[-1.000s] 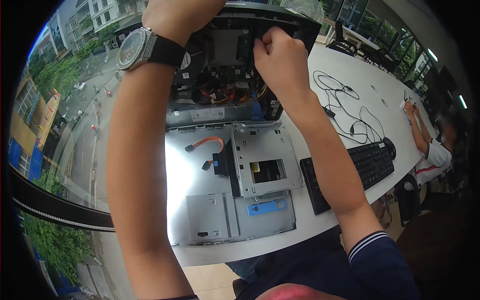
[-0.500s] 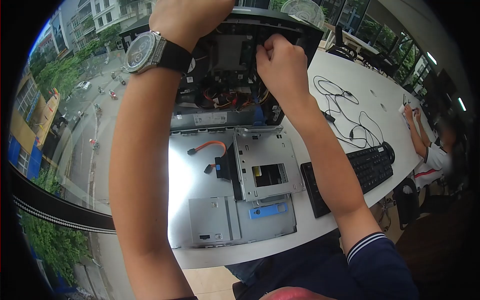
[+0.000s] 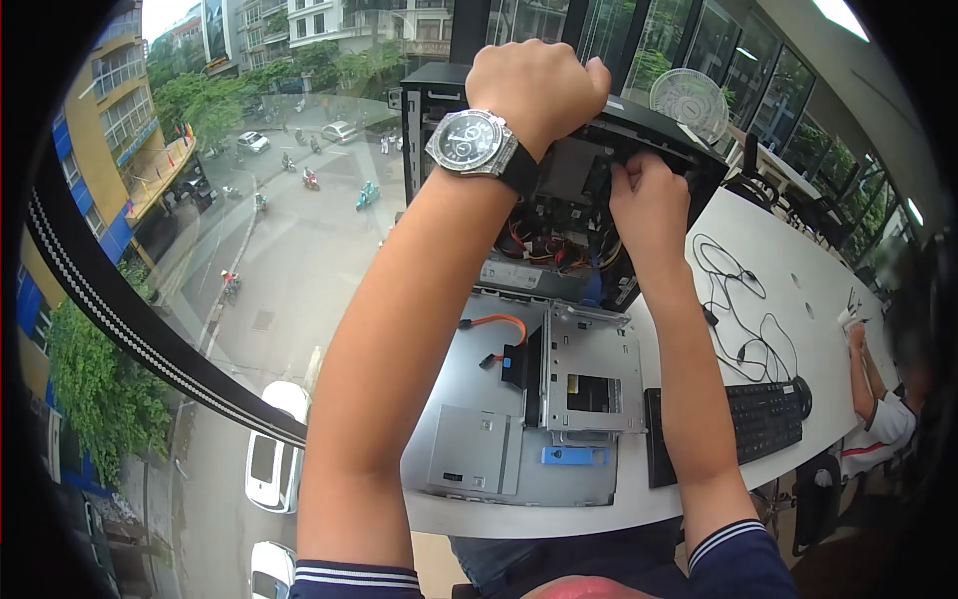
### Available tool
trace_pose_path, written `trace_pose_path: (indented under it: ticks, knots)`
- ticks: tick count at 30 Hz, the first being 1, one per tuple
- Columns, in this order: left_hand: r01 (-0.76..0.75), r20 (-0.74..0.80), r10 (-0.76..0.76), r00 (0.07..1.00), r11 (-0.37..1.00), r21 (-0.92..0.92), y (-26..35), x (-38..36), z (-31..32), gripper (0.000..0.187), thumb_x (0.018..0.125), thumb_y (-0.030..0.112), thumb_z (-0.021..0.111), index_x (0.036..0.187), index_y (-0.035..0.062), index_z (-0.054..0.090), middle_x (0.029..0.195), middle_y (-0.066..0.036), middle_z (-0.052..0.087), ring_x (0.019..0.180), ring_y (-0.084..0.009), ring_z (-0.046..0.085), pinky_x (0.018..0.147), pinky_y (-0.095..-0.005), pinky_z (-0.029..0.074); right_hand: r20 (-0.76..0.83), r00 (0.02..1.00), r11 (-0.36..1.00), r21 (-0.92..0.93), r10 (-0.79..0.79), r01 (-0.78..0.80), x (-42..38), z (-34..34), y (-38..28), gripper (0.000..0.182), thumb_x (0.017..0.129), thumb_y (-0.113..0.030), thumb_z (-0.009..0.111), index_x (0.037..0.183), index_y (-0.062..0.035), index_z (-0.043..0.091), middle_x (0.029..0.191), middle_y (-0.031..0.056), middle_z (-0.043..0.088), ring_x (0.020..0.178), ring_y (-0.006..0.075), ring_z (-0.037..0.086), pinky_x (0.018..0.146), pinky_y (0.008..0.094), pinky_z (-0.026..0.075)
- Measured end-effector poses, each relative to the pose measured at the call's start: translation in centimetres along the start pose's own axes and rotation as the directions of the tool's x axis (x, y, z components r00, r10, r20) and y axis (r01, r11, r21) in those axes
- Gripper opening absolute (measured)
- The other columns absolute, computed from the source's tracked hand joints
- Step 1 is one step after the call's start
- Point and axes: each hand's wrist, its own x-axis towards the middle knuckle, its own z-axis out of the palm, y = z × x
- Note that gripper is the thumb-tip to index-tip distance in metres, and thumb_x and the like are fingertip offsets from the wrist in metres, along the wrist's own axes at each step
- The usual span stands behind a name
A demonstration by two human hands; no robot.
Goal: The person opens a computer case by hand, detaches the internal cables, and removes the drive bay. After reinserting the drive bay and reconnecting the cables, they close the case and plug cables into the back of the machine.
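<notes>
An open black computer case (image 3: pixel 424 110) stands at the back of the desk, with red, black and yellow cables showing inside. My left hand (image 3: pixel 534 88), below which a watch (image 3: pixel 469 142) sits on the wrist, rests at the case's top edge with its fingers closed; what they hold, if anything, is hidden. Inside the right part of the case, my right hand (image 3: pixel 647 190) is pinched on something too small to make out. In front of the case lies a metal side panel (image 3: pixel 454 419) with a metal drive bracket (image 3: pixel 599 349) and an orange cable (image 3: pixel 504 319) on it.
A blue piece (image 3: pixel 574 456) lies on the panel's front part. To the right are a black keyboard (image 3: pixel 768 419), a mouse (image 3: pixel 799 397) and loose black cables (image 3: pixel 733 275) on the white desk (image 3: pixel 828 299). Another person (image 3: pixel 878 419) sits at the far right. A window is at the left.
The view has swung left and up, so the case and both hands appear lower and further right. My left hand now shows fully at the case's top; my right hand stays inside, still pinched.
</notes>
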Motion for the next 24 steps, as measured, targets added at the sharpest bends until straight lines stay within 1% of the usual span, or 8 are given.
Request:
trace_pose_path:
  ticks: [4, 10, 13, 16, 17, 21, 22, 24]
  knots:
    - [-0.028, -0.010, 0.028, 1.000, 1.000, 0.011, 0.1, -0.1, 0.0, 0.057, 0.096, 0.047, 0.046, 0.079, 0.0027, 0.077, 0.077, -0.023, 0.073, 0.075, -0.0406, 0.072, 0.077, -0.0479, 0.059, -0.019, 1.000, 0.999, -0.038, -0.015, 0.014, 0.1, 0.2, -0.1, 0.013, 0.087, -0.009, 0.069, 0.086, 0.0040, 0.068, 0.075, 0.0269, 0.070, 0.077, 0.0449, 0.071, 0.075, 0.0493, 0.057]
    - [-0.048, -0.009, 0.048, 0.999, 0.999, 0.011, 0.1, -0.1, -0.1, 0.058, 0.095, 0.047, 0.043, 0.081, 0.0023, 0.077, 0.081, -0.024, 0.073, 0.079, -0.0416, 0.072, 0.078, -0.0488, 0.058, -0.031, 0.999, 0.999, -0.038, 0.010, -0.011, 0.1, 0.6, -0.7, 0.012, 0.087, -0.008, 0.071, 0.089, 0.0040, 0.069, 0.081, 0.0274, 0.071, 0.081, 0.0451, 0.071, 0.078, 0.0506, 0.057]
    - [-0.026, 0.063, 0.024, 0.998, 1.000, 0.018, 0.2, 0.0, -0.5, 0.056, 0.095, 0.046, 0.043, 0.084, 0.0031, 0.078, 0.089, -0.024, 0.074, 0.086, -0.0412, 0.072, 0.081, -0.0494, 0.058, -0.031, 0.999, 0.999, -0.020, 0.038, -0.039, -0.1, 0.3, -0.4, 0.012, 0.088, -0.008, 0.072, 0.089, 0.0037, 0.070, 0.082, 0.0270, 0.072, 0.083, 0.0450, 0.071, 0.079, 0.0507, 0.057]
    - [-0.076, 0.143, 0.071, 0.987, 0.997, 0.032, -0.2, 0.5, -0.5, 0.054, 0.094, 0.046, 0.043, 0.092, 0.0048, 0.078, 0.099, -0.023, 0.075, 0.094, -0.0405, 0.072, 0.083, -0.0497, 0.057, -0.038, 0.999, 1.000, 0.001, 0.021, -0.021, -0.1, 0.4, 0.0, 0.013, 0.088, -0.010, 0.073, 0.088, 0.0031, 0.070, 0.081, 0.0266, 0.072, 0.082, 0.0452, 0.071, 0.078, 0.0503, 0.057]
    - [-0.013, 0.254, 0.008, 0.967, 1.000, 0.019, 0.0, 1.2, -0.7, 0.053, 0.090, 0.049, 0.048, 0.105, 0.0081, 0.078, 0.109, -0.021, 0.075, 0.103, -0.0383, 0.071, 0.089, -0.0470, 0.057, -0.043, 0.999, 1.000, 0.009, 0.010, -0.010, -0.2, 0.3, 0.0, 0.013, 0.088, -0.010, 0.073, 0.087, 0.0031, 0.070, 0.080, 0.0265, 0.071, 0.082, 0.0452, 0.071, 0.078, 0.0502, 0.057]
    - [0.259, 0.341, -0.294, 0.893, 0.955, 0.146, 3.7, 3.4, -0.1, 0.057, 0.082, 0.050, 0.055, 0.118, 0.0131, 0.077, 0.117, -0.019, 0.074, 0.110, -0.0349, 0.071, 0.098, -0.0402, 0.054, -0.058, 0.998, 0.999, 0.032, -0.010, 0.012, -0.1, 0.4, 0.2, 0.015, 0.087, -0.010, 0.072, 0.084, 0.0047, 0.071, 0.078, 0.0266, 0.071, 0.079, 0.0450, 0.071, 0.077, 0.0490, 0.057]
    - [0.212, 0.356, -0.241, 0.903, 0.970, 0.119, 4.1, 3.1, -0.2, 0.056, 0.085, 0.049, 0.051, 0.120, 0.0137, 0.076, 0.119, -0.020, 0.073, 0.114, -0.0350, 0.070, 0.101, -0.0405, 0.052, -0.059, 0.998, 0.999, 0.036, -0.006, 0.008, -0.1, 0.4, 0.1, 0.015, 0.087, -0.010, 0.072, 0.084, 0.0050, 0.071, 0.078, 0.0267, 0.071, 0.079, 0.0449, 0.071, 0.077, 0.0488, 0.057]
    - [0.195, 0.506, -0.242, 0.828, 0.970, 0.145, 5.0, 3.8, 1.4, 0.056, 0.096, 0.044, 0.044, 0.135, 0.0115, 0.068, 0.145, -0.019, 0.060, 0.137, -0.0412, 0.054, 0.113, -0.0808, 0.011, -0.065, 0.998, 0.999, 0.034, -0.016, 0.018, -0.1, 0.4, 0.0, 0.014, 0.086, -0.008, 0.071, 0.083, 0.0054, 0.071, 0.078, 0.0270, 0.071, 0.079, 0.0449, 0.071, 0.077, 0.0488, 0.057]
